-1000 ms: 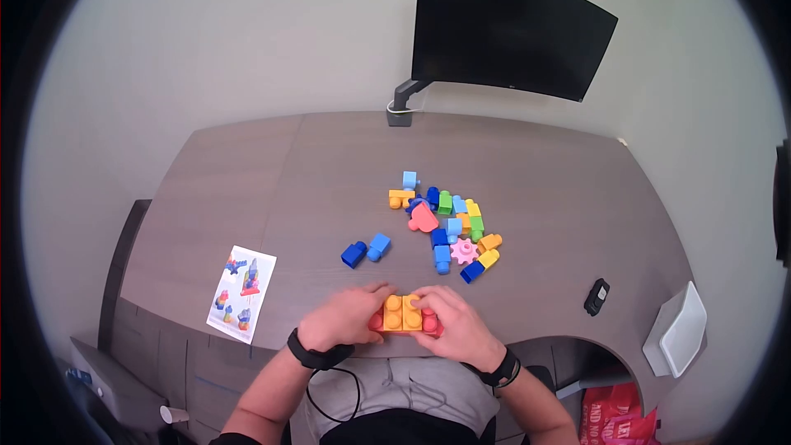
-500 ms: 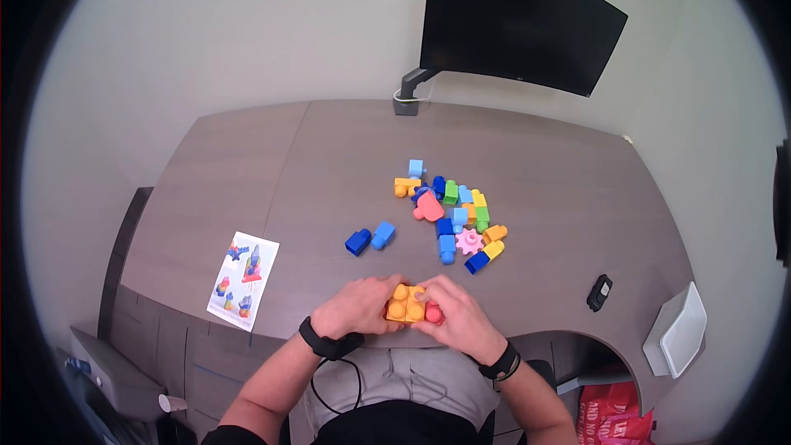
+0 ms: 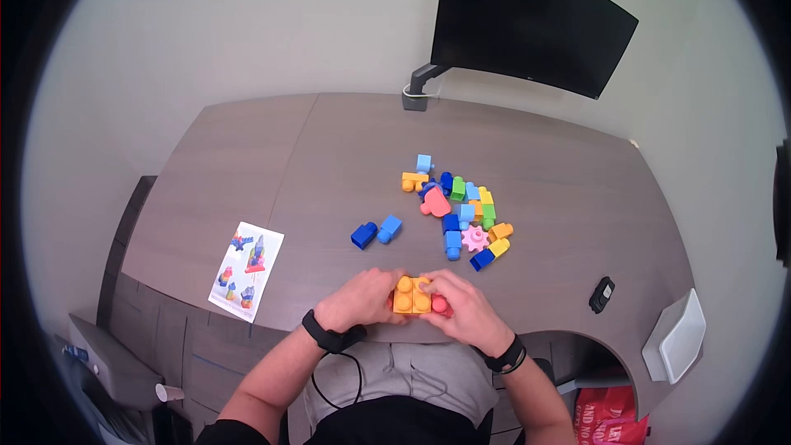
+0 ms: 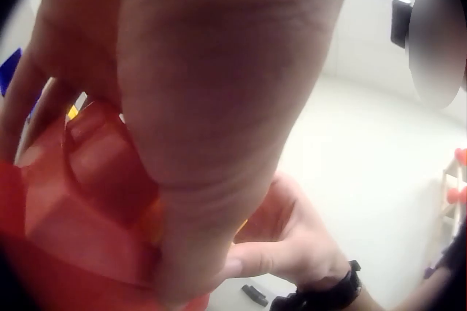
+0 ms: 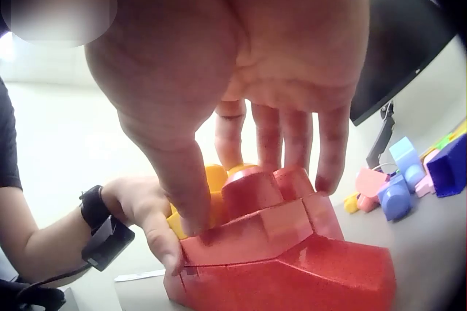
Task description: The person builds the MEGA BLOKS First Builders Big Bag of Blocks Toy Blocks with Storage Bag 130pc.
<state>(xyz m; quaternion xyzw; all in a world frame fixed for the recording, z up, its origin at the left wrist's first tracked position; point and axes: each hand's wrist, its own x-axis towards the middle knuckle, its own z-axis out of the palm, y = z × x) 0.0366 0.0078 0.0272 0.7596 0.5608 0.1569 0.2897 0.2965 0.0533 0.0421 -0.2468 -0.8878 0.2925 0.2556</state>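
At the table's near edge, both hands hold a red base block (image 5: 292, 274) with yellow-orange bricks (image 3: 412, 295) on top. My left hand (image 3: 362, 301) grips the left end and hides most of the red there. In the right wrist view its thumb lies along the base's side. My right hand (image 3: 470, 309) pinches the bricks from above, thumb on the near side and fingers over the far side. Red studs (image 5: 252, 193) show beside the yellow-orange bricks. Ahead of the hands lie a dark blue brick (image 3: 363, 236) and a lighter blue brick (image 3: 390, 229).
Several colored bricks, with a pink gear (image 3: 475, 238) and a coral rounded piece (image 3: 435, 202), lie in a loose group further back. A picture sheet (image 3: 245, 272) is at the left. At the right are a small black device (image 3: 601, 295) and a white bin (image 3: 676, 336). A monitor (image 3: 535, 21) hangs behind.
The left hand has slid over the left end of the base, covering the red stud that showed there. The right hand still holds its side. The head view has shifted slightly.
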